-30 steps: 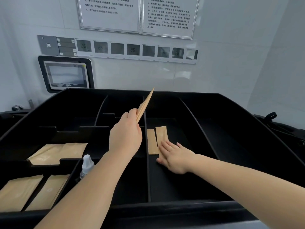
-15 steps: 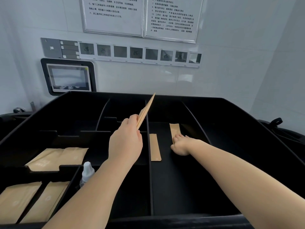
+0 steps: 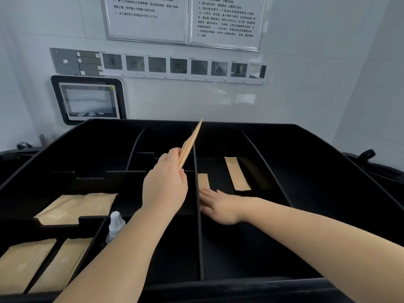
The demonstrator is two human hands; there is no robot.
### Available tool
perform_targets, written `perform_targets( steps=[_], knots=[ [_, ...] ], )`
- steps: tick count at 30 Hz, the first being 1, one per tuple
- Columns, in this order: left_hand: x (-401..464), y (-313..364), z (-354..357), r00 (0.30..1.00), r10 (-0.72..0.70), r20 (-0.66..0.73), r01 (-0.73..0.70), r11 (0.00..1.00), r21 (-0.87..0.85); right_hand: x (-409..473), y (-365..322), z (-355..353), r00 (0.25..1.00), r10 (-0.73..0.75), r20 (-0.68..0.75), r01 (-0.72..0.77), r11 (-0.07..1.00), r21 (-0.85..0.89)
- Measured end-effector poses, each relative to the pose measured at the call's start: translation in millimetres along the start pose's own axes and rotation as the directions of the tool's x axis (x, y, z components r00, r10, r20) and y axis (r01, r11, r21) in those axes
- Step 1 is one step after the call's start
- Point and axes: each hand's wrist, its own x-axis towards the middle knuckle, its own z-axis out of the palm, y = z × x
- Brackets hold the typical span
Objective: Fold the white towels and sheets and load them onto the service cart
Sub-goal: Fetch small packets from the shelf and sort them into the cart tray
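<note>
At frame centre, the left hand (image 3: 165, 189) pinched a thin stack of stiff kraft-paper packets (image 3: 189, 145) that fanned up toward the upper middle, while the right hand (image 3: 220, 207), fingers flat and spread, pressed on a narrow packet (image 3: 203, 181) lying just right of the centre divider (image 3: 199, 237) in the matte black tray (image 3: 328, 171). A second packet (image 3: 237, 173) lay apart, up and to the right of that hand. Wider tan pouches (image 3: 74, 208) sat in the lower-left compartments beside a small white bottle (image 3: 115, 224); both bare forearms reached in from the bottom edge, no towels or sheets showing.
</note>
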Motion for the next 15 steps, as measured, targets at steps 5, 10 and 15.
perform_targets(
  steps=[5, 10, 15],
  knots=[
    [-1, 0, 0, 1.0, -0.011, -0.001, 0.011, 1.0, -0.007, 4, 0, -8, 0.998, 0.051, 0.032, -0.051, 0.999, -0.008],
    [0, -2, 1, 1.0, -0.021, -0.018, 0.021, 1.0, -0.014, 32, 9, -21, 0.996, 0.093, -0.001, -0.092, 0.988, 0.124],
    [2, -5, 3, 0.999, -0.031, -0.032, 0.031, 0.999, -0.009, 49, 20, -28, 0.989, 0.147, -0.019, -0.138, 0.958, 0.252]
  ],
)
